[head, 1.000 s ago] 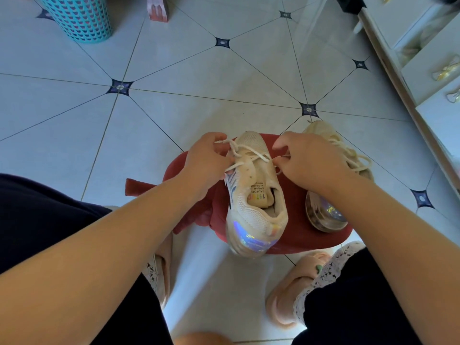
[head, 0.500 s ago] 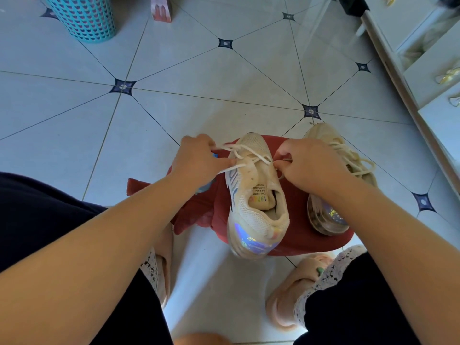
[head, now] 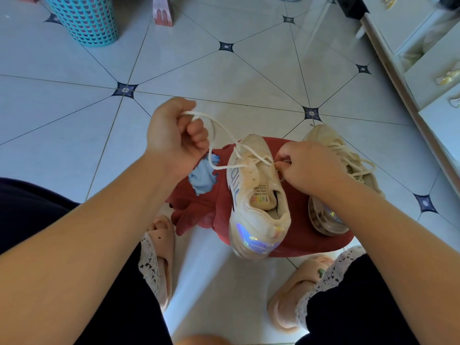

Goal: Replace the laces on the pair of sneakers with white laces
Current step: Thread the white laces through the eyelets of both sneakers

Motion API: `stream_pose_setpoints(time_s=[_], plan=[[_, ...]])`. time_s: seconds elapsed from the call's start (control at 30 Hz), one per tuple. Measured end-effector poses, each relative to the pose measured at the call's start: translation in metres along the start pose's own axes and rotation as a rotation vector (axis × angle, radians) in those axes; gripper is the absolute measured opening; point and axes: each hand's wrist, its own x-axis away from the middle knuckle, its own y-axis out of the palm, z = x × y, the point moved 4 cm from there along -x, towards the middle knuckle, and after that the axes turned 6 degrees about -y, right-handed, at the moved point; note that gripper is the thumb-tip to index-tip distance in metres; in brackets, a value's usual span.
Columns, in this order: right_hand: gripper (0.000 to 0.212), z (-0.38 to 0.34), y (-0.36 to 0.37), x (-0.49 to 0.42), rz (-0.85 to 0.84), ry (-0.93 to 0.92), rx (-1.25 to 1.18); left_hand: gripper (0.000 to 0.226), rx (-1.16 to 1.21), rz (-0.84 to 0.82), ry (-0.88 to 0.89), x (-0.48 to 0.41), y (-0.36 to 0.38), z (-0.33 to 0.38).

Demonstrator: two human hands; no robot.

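Observation:
A cream sneaker (head: 256, 195) with an iridescent heel stands on a red stool (head: 306, 242), toe pointing away from me. My left hand (head: 174, 138) is raised to its upper left and grips a loop of the cream lace (head: 221, 135), which runs slack down to the shoe's eyelets. My right hand (head: 306, 165) pinches the lace at the eyelets on the shoe's right side. The second sneaker (head: 343, 170) lies on its side behind my right wrist, its cream lace still threaded and partly hidden by my arm.
A red cloth with a light-blue patch (head: 204, 175) drapes off the stool's left. My feet in pink slippers (head: 293, 292) flank the stool. A teal basket (head: 84, 18) stands at the far left, a white cabinet (head: 423, 58) along the right.
My left hand has pulled up and to the left, away from the shoe, drawing a long loop of lace out of the eyelets. My right hand stays at the shoe's right eyelets.

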Motion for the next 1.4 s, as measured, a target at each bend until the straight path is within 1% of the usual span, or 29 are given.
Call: stream_pose_setpoints(time_s=[0.1,0.13,0.17,0.23,0.27,0.3,0.33,0.4,0.43,0.47,0.53,0.6,0.67,0.8,0.83,0.87,0.93,0.97,1.0,1.03,1.07,1.1,1.13,1.17,1.2,1.23,1.3,1.33,1.4], plan=[[0.017,-0.002,0.0,0.001,0.0,-0.005,0.002,0.053,-0.14,0.046,-0.019,0.001,-0.002,0.003],[0.018,-0.002,-0.001,0.001,0.002,-0.005,0.003,0.049,-0.236,0.052,-0.024,0.0,-0.001,0.005],[0.018,-0.002,-0.001,0.001,0.003,-0.003,0.003,0.043,-0.474,0.08,-0.008,-0.002,-0.002,0.005],[0.019,-0.002,-0.001,0.002,0.001,0.001,0.004,0.023,-1.394,0.18,0.044,-0.007,-0.005,0.002],[0.019,-0.002,-0.001,0.002,-0.003,0.002,0.008,0.019,-1.78,0.21,0.108,-0.01,-0.005,-0.004],[0.019,-0.002,-0.001,0.002,-0.005,0.001,0.01,0.02,-1.987,0.217,0.176,-0.013,-0.007,-0.012],[0.019,-0.002,-0.001,0.001,-0.006,-0.001,0.011,0.024,-2.027,0.221,0.213,-0.014,-0.01,-0.019],[0.019,-0.003,-0.001,0.001,-0.003,0.001,0.01,0.026,-1.863,0.203,0.351,-0.013,-0.006,-0.028],[0.019,-0.003,-0.001,0.001,-0.003,0.003,0.011,0.024,-1.777,0.175,0.428,-0.014,-0.002,-0.03],[0.018,-0.002,0.0,0.001,-0.006,0.004,0.013,0.023,-1.697,0.132,0.464,-0.015,0.003,-0.034],[0.018,-0.002,-0.001,0.001,-0.01,0.003,0.013,0.026,-1.578,0.073,0.434,-0.014,0.011,-0.041],[0.017,-0.002,-0.001,0.001,-0.008,0.0,0.003,0.025,-1.619,0.066,0.399,-0.016,0.014,-0.042],[0.018,-0.002,-0.001,0.001,-0.004,-0.008,0.006,0.02,-1.692,0.128,0.411,-0.018,0.014,-0.027],[0.018,-0.001,0.0,0.001,-0.002,-0.013,0.009,0.014,-1.666,0.38,0.371,-0.02,0.001,0.012],[0.018,-0.001,0.0,0.001,-0.015,-0.01,0.007,0.016,-1.721,0.416,0.346,-0.019,-0.002,0.012],[0.018,-0.002,-0.001,0.0,-0.029,-0.01,0.004,0.021,-1.814,0.398,0.289,-0.017,-0.002,0.008],[0.019,-0.004,-0.005,0.0,-0.037,-0.016,-0.011,0.027,-1.97,0.249,0.165,-0.015,-0.001,-0.011],[0.02,-0.005,-0.009,0.0,-0.025,-0.013,-0.04,0.028,-2.014,0.187,0.147,-0.014,0.001,-0.02],[0.024,-0.006,-0.013,0.0,-0.007,-0.001,-0.087,0.028,-2.033,0.151,0.178,-0.012,0.003,-0.026],[0.028,-0.005,-0.017,0.0,0.004,0.021,-0.16,0.027,-2.017,0.138,0.26,-0.01,0.006,-0.027],[0.032,-0.005,-0.02,0.001,0.001,0.043,-0.262,0.024,-1.961,0.138,0.382,-0.008,0.01,-0.026],[0.034,-0.005,-0.02,0.001,-0.021,0.061,-0.373,0.02,-1.867,0.136,0.501,-0.006,0.016,-0.024],[0.034,-0.007,-0.019,0.001,-0.056,0.071,-0.478,0.016,-1.743,0.123,0.574,-0.002,0.021,-0.022],[0.035,-0.01,-0.016,0.002,-0.094,0.068,-0.554,0.012,-1.621,0.088,0.581,0.002,0.025,-0.023],[0.035,-0.013,-0.015,0.003,-0.117,0.046,-0.58,0.014,-1.539,0.043,0.537,0.006,0.029,-0.026],[0.035,-0.016,-0.015,0.002,-0.11,0.014,-0.569,0.02,-1.51,-0.003,0.476,0.008,0.032,-0.032],[0.034,-0.018,-0.016,0.001,-0.03,-0.026,-0.545,0.03,-1.564,-0.056,0.377,0.011,0.033,-0.046],[0.034,-0.018,-0.017,0.001,0.013,-0.029,-0.56,0.034,-1.608,-0.049,0.357,0.011,0.032,-0.05],[0.031,-0.021,-0.018,0.001,0.065,-0.042,-0.594,0.036,-1.672,-0.008,0.374,0.01,0.03,-0.051]])
